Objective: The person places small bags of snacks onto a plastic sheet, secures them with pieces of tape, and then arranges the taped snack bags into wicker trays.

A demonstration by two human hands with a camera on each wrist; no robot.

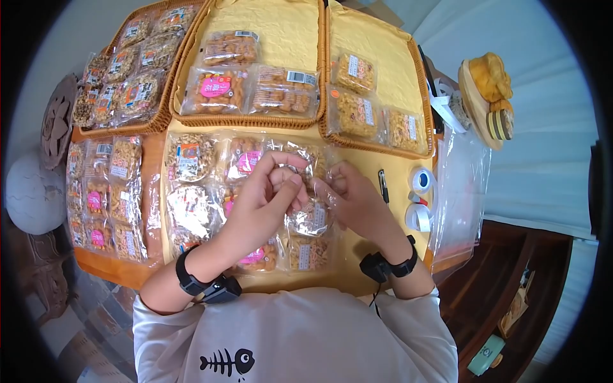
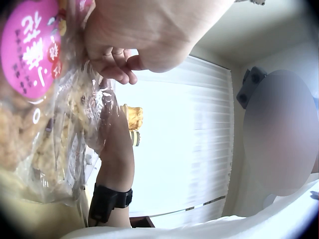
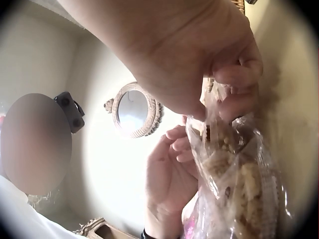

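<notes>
A large clear plastic bag (image 1: pixel 220 242) filled with rows of small snack packets lies on the table in front of me. Some packets show pink labels (image 2: pixel 31 50) with twisted dough snacks; others hold pale puffed-grain pieces. Near the bag's upper right part, my right hand (image 1: pixel 350 195) pinches the clear film, thumb against curled fingers, seen in the right wrist view gathering the plastic. My left hand (image 1: pixel 271 191) is close beside it over the packets, fingers bent and thumb toward the index finger. Whether it grips film I cannot tell.
Three wicker baskets (image 1: pixel 246 120) with yellow lining hold snack packets along the far side. Another packed clear bag (image 1: pixel 118 204) is at the left. A black pen (image 1: pixel 383 185), tape rolls (image 1: pixel 421 180) and clear plastic sheets (image 1: pixel 461 191) lie right. A bread board (image 1: pixel 476 105) stands beyond.
</notes>
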